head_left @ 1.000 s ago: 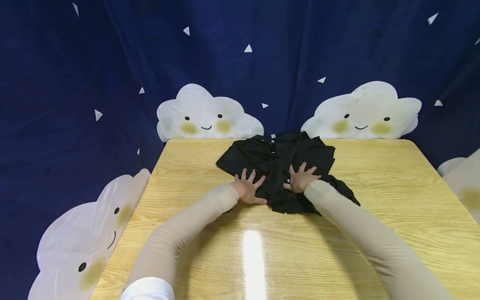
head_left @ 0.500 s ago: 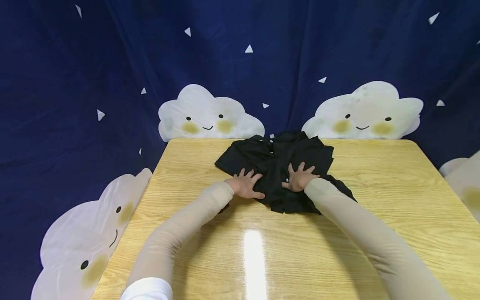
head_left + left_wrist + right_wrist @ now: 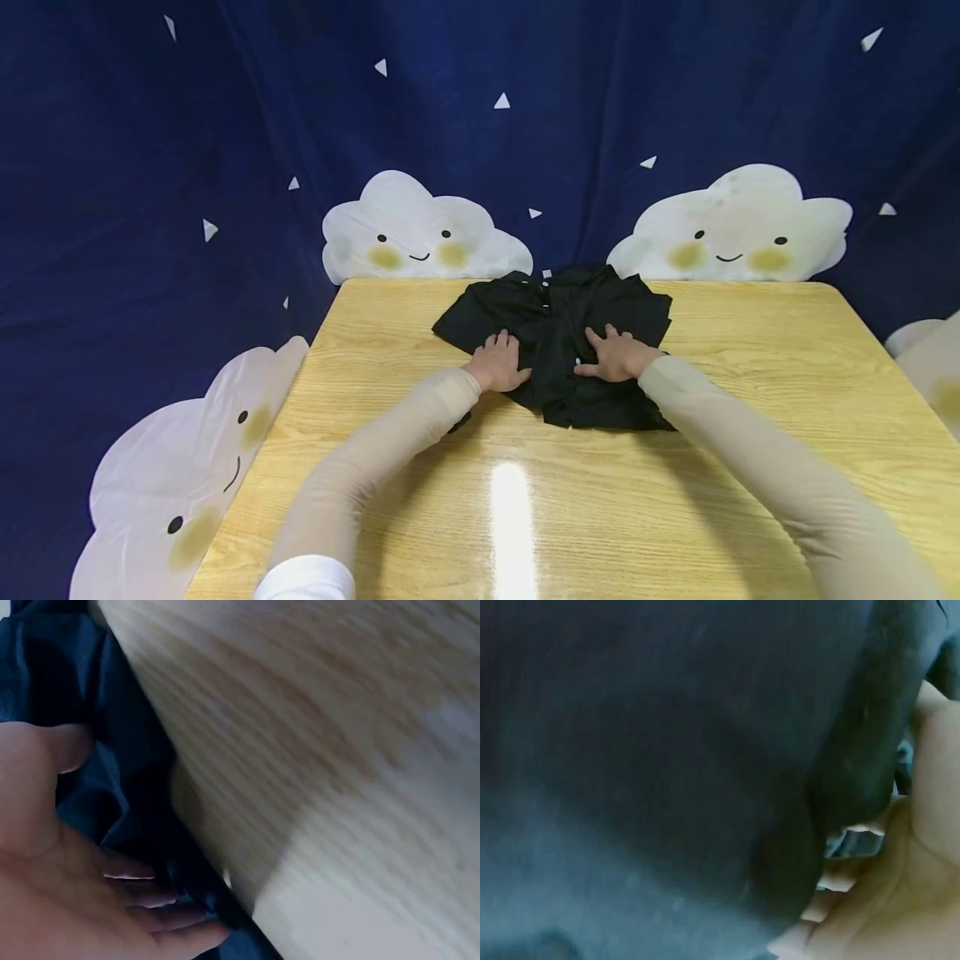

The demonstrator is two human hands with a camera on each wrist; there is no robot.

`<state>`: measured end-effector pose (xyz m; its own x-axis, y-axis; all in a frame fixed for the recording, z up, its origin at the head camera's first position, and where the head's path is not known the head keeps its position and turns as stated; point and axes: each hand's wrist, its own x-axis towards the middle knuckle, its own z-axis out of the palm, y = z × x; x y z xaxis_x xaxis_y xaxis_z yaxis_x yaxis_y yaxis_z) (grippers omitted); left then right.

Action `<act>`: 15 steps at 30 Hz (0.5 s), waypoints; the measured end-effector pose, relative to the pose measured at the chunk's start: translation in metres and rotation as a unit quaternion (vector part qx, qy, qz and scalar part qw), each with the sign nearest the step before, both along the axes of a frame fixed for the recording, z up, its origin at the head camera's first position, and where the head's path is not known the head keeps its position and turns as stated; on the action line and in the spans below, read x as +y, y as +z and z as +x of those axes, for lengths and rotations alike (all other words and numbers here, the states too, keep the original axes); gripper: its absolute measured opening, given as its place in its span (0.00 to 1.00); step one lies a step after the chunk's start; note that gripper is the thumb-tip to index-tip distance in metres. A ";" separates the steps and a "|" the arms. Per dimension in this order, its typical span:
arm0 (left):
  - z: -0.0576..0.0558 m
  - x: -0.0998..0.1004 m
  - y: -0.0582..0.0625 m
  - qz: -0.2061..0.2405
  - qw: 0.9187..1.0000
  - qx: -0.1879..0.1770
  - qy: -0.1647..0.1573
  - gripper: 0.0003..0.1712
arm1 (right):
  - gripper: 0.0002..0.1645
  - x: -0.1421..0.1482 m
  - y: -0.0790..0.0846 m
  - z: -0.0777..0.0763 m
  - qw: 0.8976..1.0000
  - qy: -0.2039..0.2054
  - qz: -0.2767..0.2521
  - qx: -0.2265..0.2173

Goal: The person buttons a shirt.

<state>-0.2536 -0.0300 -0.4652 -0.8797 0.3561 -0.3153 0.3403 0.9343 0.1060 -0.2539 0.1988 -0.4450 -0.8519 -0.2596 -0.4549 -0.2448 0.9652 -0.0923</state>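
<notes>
A black button-up shirt (image 3: 551, 333) lies rumpled across the far middle of the table, with small white buttons down its front. On its left part rests my left hand (image 3: 498, 363), palm down, fingers extended. The left wrist view shows those fingers (image 3: 176, 937) along the fabric's edge. My right hand (image 3: 617, 357) lies on the shirt's right half, its thumb stretched leftward beside a white button. Dark cloth (image 3: 667, 765) fills most of the right wrist view, with the right fingers (image 3: 840, 874) at its edge. My right forearm covers part of the shirt.
The wooden table (image 3: 420, 517) extends toward me and to both sides. Its far edge meets a dark blue curtain (image 3: 465, 50) printed with white clouds. A scrap of black cloth (image 3: 460, 422) shows beneath the left forearm.
Both hands have drawn their spread fingers closer together. My right hand has shifted slightly to the right, and the cloth flap beyond my right forearm has dropped out of sight.
</notes>
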 end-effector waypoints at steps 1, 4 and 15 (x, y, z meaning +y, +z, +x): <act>0.000 0.001 -0.001 -0.010 1.000 -0.006 -0.001 0.45 | 0.54 0.003 0.001 0.000 1.000 0.007 0.001 0.005; 0.000 0.002 -0.005 -0.044 0.999 -0.019 -0.006 0.50 | 0.55 0.012 0.000 0.001 1.000 0.021 0.006 0.012; 0.002 -0.002 -0.009 -0.096 0.995 -0.022 -0.029 0.52 | 0.59 0.026 -0.014 0.005 1.000 0.017 0.012 -0.011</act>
<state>-0.2515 -0.0321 -0.4746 -0.8437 0.3347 -0.4196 0.3927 0.9179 -0.0573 -0.2494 0.2249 -0.4591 -0.8324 -0.2764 -0.4803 -0.2747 0.9586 -0.0755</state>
